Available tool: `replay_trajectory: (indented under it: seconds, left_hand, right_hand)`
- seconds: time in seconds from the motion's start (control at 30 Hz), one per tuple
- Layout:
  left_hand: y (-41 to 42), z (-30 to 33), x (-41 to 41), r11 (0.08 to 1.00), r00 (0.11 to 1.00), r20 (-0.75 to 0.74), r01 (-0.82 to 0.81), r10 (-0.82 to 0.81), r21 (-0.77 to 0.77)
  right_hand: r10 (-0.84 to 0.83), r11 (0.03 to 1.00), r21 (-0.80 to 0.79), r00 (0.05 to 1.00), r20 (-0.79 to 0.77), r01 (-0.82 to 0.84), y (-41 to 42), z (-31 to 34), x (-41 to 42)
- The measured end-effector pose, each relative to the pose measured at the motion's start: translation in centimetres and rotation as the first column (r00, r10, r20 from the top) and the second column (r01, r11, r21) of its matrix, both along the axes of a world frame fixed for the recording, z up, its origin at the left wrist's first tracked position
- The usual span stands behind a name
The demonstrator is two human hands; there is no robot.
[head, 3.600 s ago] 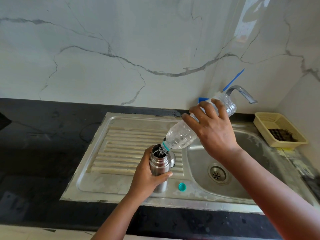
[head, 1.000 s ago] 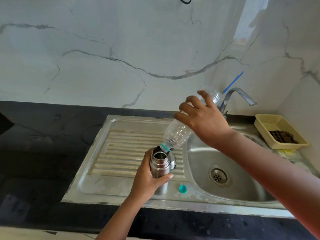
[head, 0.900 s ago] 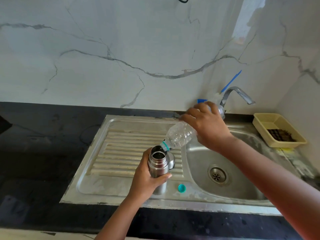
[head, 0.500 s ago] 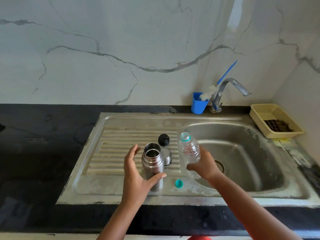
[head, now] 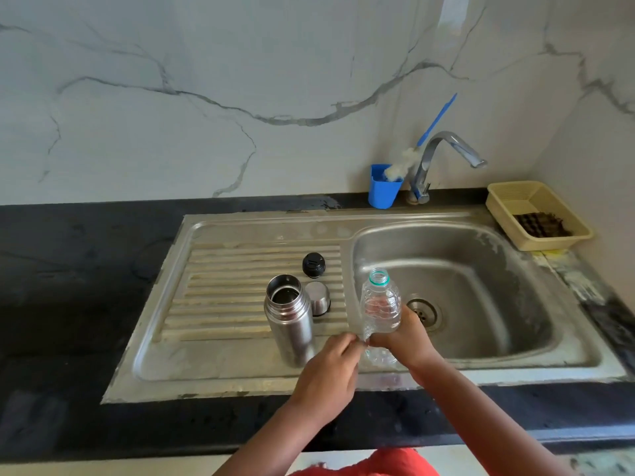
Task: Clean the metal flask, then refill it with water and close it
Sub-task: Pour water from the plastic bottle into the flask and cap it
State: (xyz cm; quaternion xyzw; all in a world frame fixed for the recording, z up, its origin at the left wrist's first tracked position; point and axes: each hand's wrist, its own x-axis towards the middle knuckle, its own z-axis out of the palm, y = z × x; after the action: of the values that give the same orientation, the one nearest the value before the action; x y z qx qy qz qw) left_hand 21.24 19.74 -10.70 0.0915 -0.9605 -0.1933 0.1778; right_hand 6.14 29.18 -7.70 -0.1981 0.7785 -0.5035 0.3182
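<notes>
Soft, even daylight fills the scene, brightest on the marble wall (head: 240,97), where a pale vertical streak of light falls at the upper right. The steel sink basin (head: 481,269) shows dull sheen with no harsh glare. The black countertop (head: 68,286) reads dark and low in detail. Wide-angle distortion bows the counter edges. Focus is slightly soft throughout.

Flask (head: 289,321): upright on the drainboard (head: 223,286), left of the bottle (head: 380,305).
Cup lid (head: 318,298): just right of the flask.
Stopper (head: 313,265): behind the cup lid.
Basin (head: 481,269): right of the bottle.
</notes>
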Motion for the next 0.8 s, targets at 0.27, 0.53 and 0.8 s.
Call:
replay_trajectory:
  seconds: [0.27, 0.53, 0.8]
  left_hand:
    - [0.3, -1.6, -3.5, 0.963, 0.894, 0.378, -0.171, 0.241, -0.208]
    - [0.6, 1.0, -4.5, 0.972, 0.888, 0.398, -0.195, 0.232, -0.132]
    - [1.6, 9.7, -7.0, 0.805, 0.849, -0.421, -0.009, 0.319, 0.593]
  right_hand:
    - [-0.097, 0.993, -0.058, 0.993, 0.065, 0.101, 1.6, -1.3, 0.5]
    - [-0.104, 0.986, -0.126, 0.994, 0.045, 0.109, 2.4, -2.3, 0.7]
    - [-0.098, 0.979, -0.178, 0.995, 0.027, 0.101, 2.6, -2.8, 1.1]
